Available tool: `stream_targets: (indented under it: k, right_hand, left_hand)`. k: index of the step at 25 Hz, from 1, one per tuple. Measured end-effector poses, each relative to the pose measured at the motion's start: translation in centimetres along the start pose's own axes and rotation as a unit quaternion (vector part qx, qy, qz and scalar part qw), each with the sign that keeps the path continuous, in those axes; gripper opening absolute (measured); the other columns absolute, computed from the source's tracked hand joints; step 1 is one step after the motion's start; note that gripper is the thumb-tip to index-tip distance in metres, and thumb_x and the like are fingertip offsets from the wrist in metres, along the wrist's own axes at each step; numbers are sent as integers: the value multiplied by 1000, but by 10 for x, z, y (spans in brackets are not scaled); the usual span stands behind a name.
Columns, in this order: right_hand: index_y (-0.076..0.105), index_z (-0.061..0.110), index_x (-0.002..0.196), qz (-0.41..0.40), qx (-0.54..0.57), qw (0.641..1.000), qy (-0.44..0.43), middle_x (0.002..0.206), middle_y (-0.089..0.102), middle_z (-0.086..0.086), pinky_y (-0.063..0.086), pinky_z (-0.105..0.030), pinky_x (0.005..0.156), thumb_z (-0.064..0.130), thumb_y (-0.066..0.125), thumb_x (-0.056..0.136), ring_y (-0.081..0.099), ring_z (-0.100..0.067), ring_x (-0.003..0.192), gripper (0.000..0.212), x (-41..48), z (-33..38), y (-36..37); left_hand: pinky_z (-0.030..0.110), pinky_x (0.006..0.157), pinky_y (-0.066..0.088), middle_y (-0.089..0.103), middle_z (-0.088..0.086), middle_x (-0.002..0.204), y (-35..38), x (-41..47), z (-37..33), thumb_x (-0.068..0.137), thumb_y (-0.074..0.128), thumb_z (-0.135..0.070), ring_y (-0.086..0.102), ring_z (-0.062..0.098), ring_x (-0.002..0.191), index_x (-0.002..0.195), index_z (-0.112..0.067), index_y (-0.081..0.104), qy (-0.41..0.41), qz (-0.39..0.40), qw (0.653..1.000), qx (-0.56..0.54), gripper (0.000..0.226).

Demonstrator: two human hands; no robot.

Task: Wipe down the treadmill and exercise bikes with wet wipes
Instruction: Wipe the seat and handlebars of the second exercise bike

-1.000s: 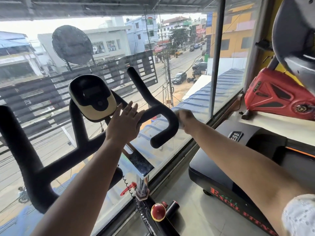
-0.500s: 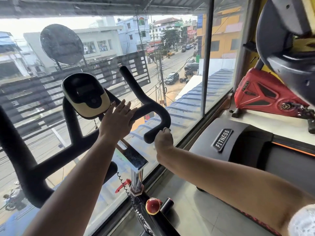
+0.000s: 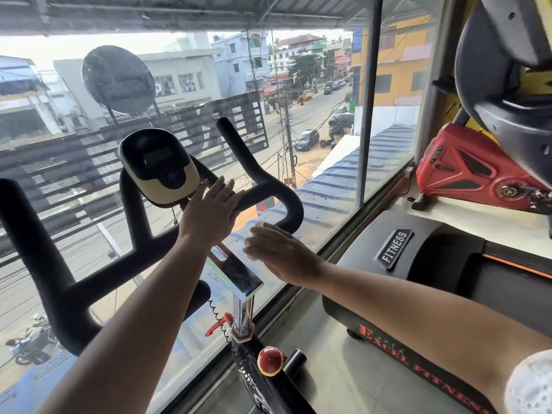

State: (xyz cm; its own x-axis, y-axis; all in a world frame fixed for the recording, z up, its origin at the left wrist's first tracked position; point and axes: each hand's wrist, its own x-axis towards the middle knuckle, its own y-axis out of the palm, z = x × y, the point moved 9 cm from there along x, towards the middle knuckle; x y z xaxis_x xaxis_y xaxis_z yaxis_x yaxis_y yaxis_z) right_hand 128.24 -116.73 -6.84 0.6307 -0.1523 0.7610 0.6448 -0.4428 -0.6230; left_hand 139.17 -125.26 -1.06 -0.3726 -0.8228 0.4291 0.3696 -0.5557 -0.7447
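Beside the window, at the exercise bike, the left hand lies flat on the handlebar, fingers straight and gripping nothing. The right hand, fingers also extended, presses a white wet wipe down just under the bar's curled end, above the chrome stem plate. The treadmill stands to the right.

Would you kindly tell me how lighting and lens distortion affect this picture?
Head view: daylight through the window backlights the scene, sky blown white, handlebar nearly a silhouette; the wide lens tilts the window post; the wipe under the right hand is a pale, featureless patch; the left hand is sharp.
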Motion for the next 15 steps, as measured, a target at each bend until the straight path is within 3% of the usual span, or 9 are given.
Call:
stream_targets:
  k: [3,6,9,11,13,15]
  right_hand:
    - [64,3,118,89,-141,958,-234,125,62,-13,37,-41,109,4,51,99,49,-30,128,22,-23,8,2]
    - [61,7,126,123,-159,936,-290,137,55,-8,38,-37,110,6,49,100,45,-23,134,28,-44,-16,-10]
    - [65,8,122,127,-165,939,-275,138,55,-5,41,-35,108,7,51,100,44,-19,135,26,-55,-45,-30]
    - [62,8,126,115,-176,943,-258,138,55,-5,42,-36,106,5,52,99,44,-20,135,30,-50,-66,-44]
    - [60,7,129,87,-147,971,-164,137,55,-8,43,-38,107,2,53,97,45,-21,134,33,-27,-98,-59]
    - [61,7,128,50,-120,991,-4,133,59,-9,47,-39,102,-2,57,93,52,-23,128,37,1,-139,-64]
  left_hand:
    - [47,120,0,22,1,162,0,0,-3,103,31,-43,12,21,152,154,-28,29,-12,18,1000,-12,53]
    - [50,118,-11,18,2,163,1,6,-11,103,22,-48,8,22,152,156,-29,18,6,37,998,45,57]
    - [52,118,-13,17,1,164,2,18,-10,100,12,-57,6,21,152,156,-33,14,11,51,997,59,61]
    - [51,117,-16,8,3,165,1,24,0,97,8,-65,-1,21,152,157,-30,9,-44,60,996,46,70]
    - [49,116,-18,0,11,165,-1,21,9,95,8,-68,-6,24,152,157,-18,4,-117,57,991,38,80]
    - [47,115,-20,-5,17,163,-2,16,10,94,7,-68,-9,27,152,156,-6,-2,-161,53,985,34,88]
